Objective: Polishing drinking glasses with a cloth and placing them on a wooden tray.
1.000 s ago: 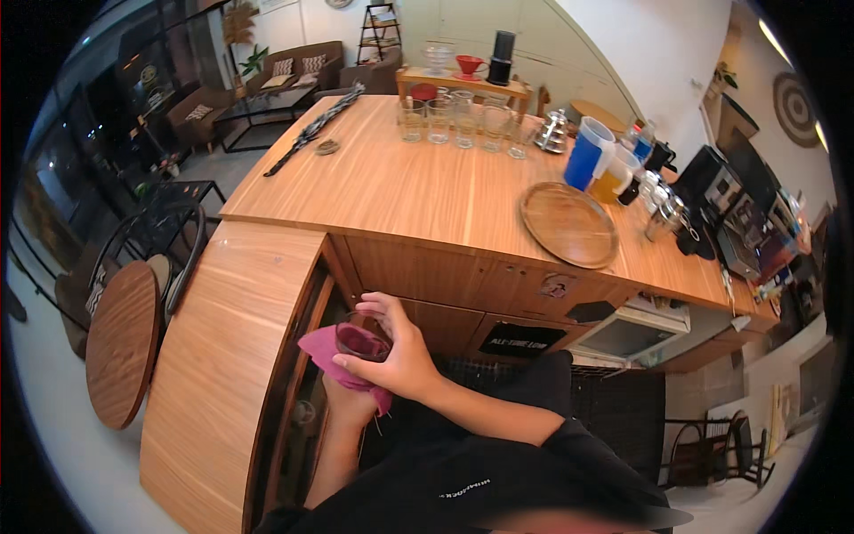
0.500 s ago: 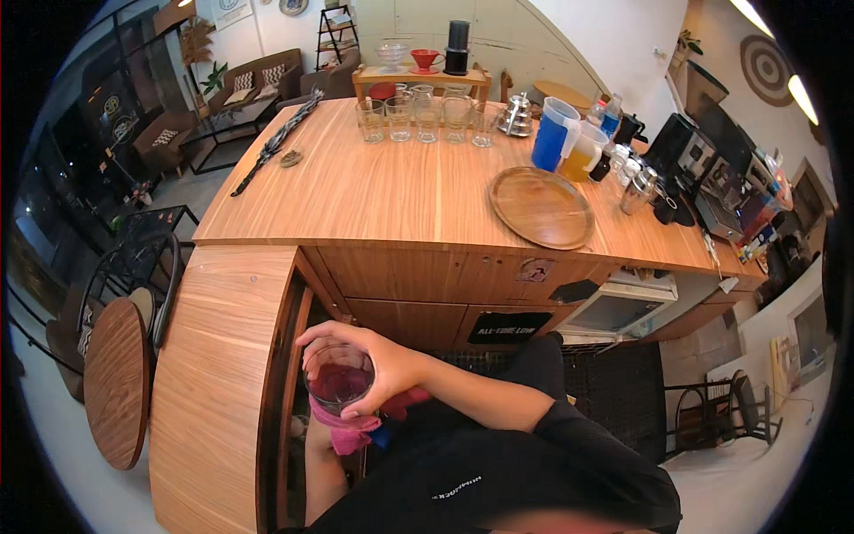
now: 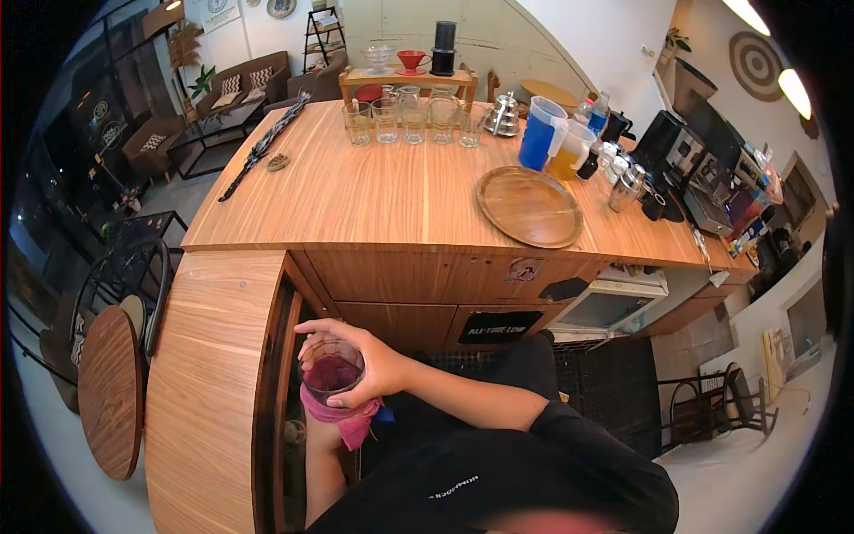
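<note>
My right hand (image 3: 377, 363) is curled around the upper part of a drinking glass (image 3: 331, 372), thumb on the near side and fingers on the far side. The glass is tilted with its mouth toward me, and pink shows through it. Below it a pink cloth (image 3: 354, 425) wraps the base and hangs down to the right. My left hand (image 3: 324, 434) comes up from beneath and holds the cloth against the glass; its fingers are hidden by the cloth and glass.
A wooden counter (image 3: 382, 200) runs ahead, bearing several clear glasses (image 3: 413, 123), a round wooden tray (image 3: 530, 206), a blue pitcher (image 3: 538, 133), a kettle (image 3: 503, 116) and a folded umbrella (image 3: 262, 147). A lower wooden counter (image 3: 209, 383) stands at my left, beside an open shelf gap.
The view has shifted slightly. My right hand still grips the glass, while the pink cloth beneath has shifted and its loose end now hangs farther right of my left wrist.
</note>
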Demonstrator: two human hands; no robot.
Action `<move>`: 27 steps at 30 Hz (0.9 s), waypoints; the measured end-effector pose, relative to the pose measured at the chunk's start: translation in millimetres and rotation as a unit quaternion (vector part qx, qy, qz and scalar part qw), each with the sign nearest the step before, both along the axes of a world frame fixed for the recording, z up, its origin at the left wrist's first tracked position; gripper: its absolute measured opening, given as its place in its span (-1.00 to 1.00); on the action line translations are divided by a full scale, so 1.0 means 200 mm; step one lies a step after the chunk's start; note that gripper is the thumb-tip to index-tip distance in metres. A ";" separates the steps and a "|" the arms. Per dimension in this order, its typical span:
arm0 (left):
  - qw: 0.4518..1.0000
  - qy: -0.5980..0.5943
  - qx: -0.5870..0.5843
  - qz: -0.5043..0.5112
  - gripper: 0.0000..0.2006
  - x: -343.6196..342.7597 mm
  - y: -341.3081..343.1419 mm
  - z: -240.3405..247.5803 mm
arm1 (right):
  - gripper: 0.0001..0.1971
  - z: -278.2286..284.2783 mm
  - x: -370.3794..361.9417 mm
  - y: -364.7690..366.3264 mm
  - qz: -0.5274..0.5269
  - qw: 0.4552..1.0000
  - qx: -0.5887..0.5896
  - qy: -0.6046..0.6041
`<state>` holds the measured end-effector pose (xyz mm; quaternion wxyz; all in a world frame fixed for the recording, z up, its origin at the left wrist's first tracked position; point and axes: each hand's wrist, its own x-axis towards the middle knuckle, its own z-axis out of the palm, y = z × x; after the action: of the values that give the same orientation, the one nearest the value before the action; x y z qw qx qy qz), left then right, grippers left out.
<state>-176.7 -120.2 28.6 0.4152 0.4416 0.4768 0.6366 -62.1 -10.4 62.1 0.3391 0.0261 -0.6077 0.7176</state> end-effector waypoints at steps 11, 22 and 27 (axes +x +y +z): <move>0.997 0.012 0.010 -0.074 -0.26 0.03 0.01 0.02 | 0.03 -0.03 0.04 -0.02 -0.022 0.999 -0.021 0.013; 0.996 0.006 0.018 -0.083 -0.25 0.07 0.05 0.07 | -0.01 -0.02 0.07 -0.03 -0.034 0.999 -0.010 0.023; 0.997 0.004 0.024 -0.077 -0.25 0.10 0.01 0.07 | -0.03 -0.04 0.07 -0.02 -0.041 0.999 -0.005 0.025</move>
<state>-156.8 -118.7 42.0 0.4508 0.4894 0.4270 0.6123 -48.3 -14.9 54.1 0.3832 0.0179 -0.5963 0.7052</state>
